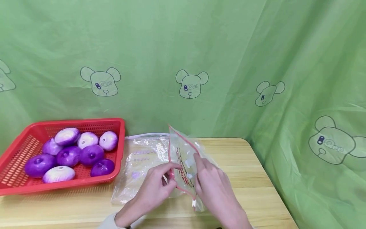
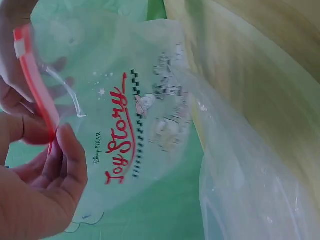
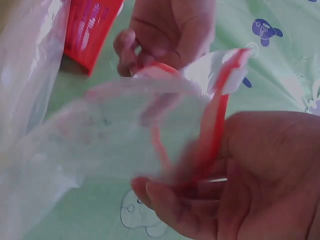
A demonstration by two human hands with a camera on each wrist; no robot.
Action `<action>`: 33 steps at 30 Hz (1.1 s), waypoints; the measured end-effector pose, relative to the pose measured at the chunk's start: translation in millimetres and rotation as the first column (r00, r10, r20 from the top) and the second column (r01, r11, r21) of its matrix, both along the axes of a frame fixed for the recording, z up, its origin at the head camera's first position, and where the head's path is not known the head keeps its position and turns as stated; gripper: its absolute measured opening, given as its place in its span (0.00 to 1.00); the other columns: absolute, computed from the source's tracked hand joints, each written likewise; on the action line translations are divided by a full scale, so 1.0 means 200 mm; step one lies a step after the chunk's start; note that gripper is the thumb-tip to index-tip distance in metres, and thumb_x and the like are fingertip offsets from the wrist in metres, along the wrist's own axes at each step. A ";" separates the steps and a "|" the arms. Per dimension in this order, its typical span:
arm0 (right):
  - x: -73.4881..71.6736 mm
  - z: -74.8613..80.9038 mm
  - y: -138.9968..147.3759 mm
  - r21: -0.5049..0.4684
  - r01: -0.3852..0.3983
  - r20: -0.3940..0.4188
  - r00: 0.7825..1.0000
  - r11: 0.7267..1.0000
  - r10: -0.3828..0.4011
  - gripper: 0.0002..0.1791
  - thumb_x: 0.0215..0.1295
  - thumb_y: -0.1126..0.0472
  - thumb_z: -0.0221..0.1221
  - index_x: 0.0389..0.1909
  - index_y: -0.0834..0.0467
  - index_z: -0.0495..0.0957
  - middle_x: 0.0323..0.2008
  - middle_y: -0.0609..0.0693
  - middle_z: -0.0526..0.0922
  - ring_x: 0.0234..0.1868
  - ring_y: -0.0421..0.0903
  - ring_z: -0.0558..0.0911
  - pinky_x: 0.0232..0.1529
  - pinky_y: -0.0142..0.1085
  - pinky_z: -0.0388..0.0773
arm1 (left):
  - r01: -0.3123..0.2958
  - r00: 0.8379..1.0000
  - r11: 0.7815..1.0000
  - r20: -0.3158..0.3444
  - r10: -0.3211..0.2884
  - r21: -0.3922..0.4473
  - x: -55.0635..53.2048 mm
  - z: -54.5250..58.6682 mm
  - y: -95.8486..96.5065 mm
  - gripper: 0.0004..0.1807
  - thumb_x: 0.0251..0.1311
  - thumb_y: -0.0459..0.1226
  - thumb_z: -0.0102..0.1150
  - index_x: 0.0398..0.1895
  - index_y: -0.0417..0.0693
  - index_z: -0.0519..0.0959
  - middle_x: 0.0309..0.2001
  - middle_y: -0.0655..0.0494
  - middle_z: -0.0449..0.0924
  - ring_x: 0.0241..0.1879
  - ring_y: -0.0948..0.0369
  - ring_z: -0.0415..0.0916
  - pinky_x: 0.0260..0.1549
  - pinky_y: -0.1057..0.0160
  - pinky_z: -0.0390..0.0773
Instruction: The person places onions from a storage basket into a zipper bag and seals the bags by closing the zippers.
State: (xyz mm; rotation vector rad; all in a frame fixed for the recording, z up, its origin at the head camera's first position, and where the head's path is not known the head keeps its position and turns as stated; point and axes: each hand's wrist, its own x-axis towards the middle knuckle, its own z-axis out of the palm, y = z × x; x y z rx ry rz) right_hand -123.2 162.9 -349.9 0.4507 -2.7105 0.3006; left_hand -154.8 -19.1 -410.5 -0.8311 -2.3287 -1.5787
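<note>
A clear zip bag (image 1: 183,152) with a red zip edge and red "Toy Story" lettering (image 2: 120,135) stands between my two hands, its mouth spread apart. My left hand (image 1: 155,184) pinches the red edge on the left side between thumb and fingers. On the opposite side, my right hand (image 1: 215,184) holds the other edge, its fingers curled around the red strip (image 3: 212,135) in the right wrist view. A white slider (image 1: 193,203) sits at the near end of the zip. No contents show inside the bag.
A larger clear bag (image 1: 143,175) lies flat on the wooden table (image 1: 243,178), partly under my left hand. To the left stands a red basket (image 1: 121,152) holding several purple and white onions (image 1: 68,156). A green curtain (image 1: 148,47) with bear heads hangs behind and at right.
</note>
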 end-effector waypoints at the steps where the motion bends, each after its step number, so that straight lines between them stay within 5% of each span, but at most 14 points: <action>1: 0.00 0.01 0.01 -0.007 0.010 -0.021 1.000 1.000 -0.010 0.29 0.56 0.73 0.61 0.63 0.66 0.73 0.46 0.59 0.83 0.38 0.53 0.85 0.32 0.40 0.85 | -0.030 0.999 1.000 0.014 0.030 -0.005 0.00 0.00 0.00 0.23 0.45 0.21 0.56 0.47 0.44 0.84 0.25 0.66 0.72 0.22 0.70 0.71 0.20 0.69 0.79; 4: -0.01 0.03 0.04 -0.012 0.027 -0.054 0.998 1.000 -0.027 0.30 0.57 0.75 0.57 0.64 0.65 0.72 0.60 0.63 0.76 0.46 0.61 0.84 0.35 0.48 0.86 | -0.118 0.992 0.992 0.039 0.119 -0.042 -0.01 0.01 -0.01 0.23 0.44 0.22 0.55 0.47 0.42 0.84 0.21 0.67 0.70 0.19 0.70 0.69 0.18 0.69 0.76; 9: -0.01 0.07 0.08 -0.036 0.062 -0.074 0.995 0.997 -0.064 0.28 0.60 0.72 0.53 0.65 0.65 0.71 0.72 0.59 0.65 0.50 0.62 0.83 0.19 0.35 0.75 | -0.265 0.962 0.946 0.015 0.272 -0.187 -0.01 0.02 -0.03 0.29 0.45 0.27 0.58 0.58 0.40 0.78 0.16 0.67 0.67 0.15 0.71 0.63 0.15 0.69 0.69; 14: -0.01 0.09 0.11 -0.066 0.067 -0.130 0.989 0.996 -0.075 0.27 0.59 0.72 0.52 0.61 0.58 0.76 0.73 0.58 0.64 0.48 0.58 0.82 0.15 0.34 0.68 | -0.259 0.961 0.923 0.024 0.277 -0.285 -0.03 0.01 -0.05 0.26 0.48 0.28 0.58 0.56 0.44 0.78 0.16 0.67 0.67 0.14 0.71 0.64 0.13 0.69 0.68; 16: -0.01 0.09 0.12 -0.046 0.059 -0.138 0.988 0.997 -0.065 0.21 0.57 0.74 0.50 0.49 0.59 0.83 0.67 0.59 0.71 0.45 0.56 0.83 0.16 0.39 0.73 | -0.240 0.966 0.922 0.022 0.258 -0.303 -0.04 0.01 -0.05 0.23 0.49 0.28 0.58 0.52 0.43 0.81 0.16 0.67 0.67 0.14 0.71 0.63 0.13 0.69 0.67; 18: -0.01 0.09 0.13 -0.014 0.069 -0.109 0.992 0.998 -0.070 0.16 0.56 0.74 0.49 0.33 0.59 0.85 0.51 0.58 0.83 0.36 0.52 0.82 0.16 0.40 0.74 | -0.219 0.972 0.925 0.016 0.236 -0.309 -0.04 0.00 -0.05 0.21 0.49 0.28 0.56 0.49 0.41 0.83 0.15 0.68 0.67 0.14 0.72 0.61 0.12 0.70 0.67; 21: -0.01 0.08 0.13 0.041 0.101 -0.020 0.995 0.994 -0.101 0.15 0.52 0.76 0.48 0.16 0.57 0.75 0.22 0.51 0.79 0.23 0.47 0.75 0.15 0.39 0.70 | -0.200 0.979 0.935 -0.011 0.205 -0.293 -0.04 -0.01 -0.04 0.19 0.49 0.27 0.55 0.47 0.37 0.84 0.14 0.67 0.65 0.13 0.73 0.58 0.11 0.71 0.65; 23: -0.01 0.08 0.14 0.065 0.127 0.044 0.991 0.990 -0.130 0.14 0.49 0.77 0.49 0.16 0.57 0.73 0.17 0.47 0.72 0.20 0.45 0.69 0.14 0.36 0.65 | -0.193 0.981 0.941 -0.053 0.186 -0.277 -0.04 -0.02 -0.03 0.17 0.49 0.27 0.55 0.43 0.38 0.86 0.14 0.68 0.67 0.13 0.74 0.58 0.11 0.72 0.64; 27: -0.03 0.07 0.13 0.055 0.144 0.121 0.981 0.988 -0.150 0.13 0.49 0.78 0.54 0.30 0.62 0.84 0.26 0.51 0.75 0.26 0.46 0.72 0.19 0.36 0.71 | -0.204 0.975 0.948 -0.138 0.174 -0.246 -0.03 -0.04 -0.01 0.13 0.50 0.26 0.55 0.34 0.43 0.87 0.17 0.66 0.73 0.14 0.75 0.60 0.12 0.74 0.66; 33: -0.05 0.04 0.12 -0.016 0.133 0.053 0.990 0.991 -0.132 0.11 0.62 0.71 0.57 0.44 0.68 0.81 0.31 0.54 0.71 0.27 0.45 0.68 0.21 0.32 0.70 | -0.241 0.966 0.950 -0.142 0.216 -0.197 -0.03 -0.04 -0.01 0.07 0.54 0.28 0.60 0.24 0.47 0.85 0.18 0.63 0.78 0.16 0.75 0.66 0.15 0.77 0.70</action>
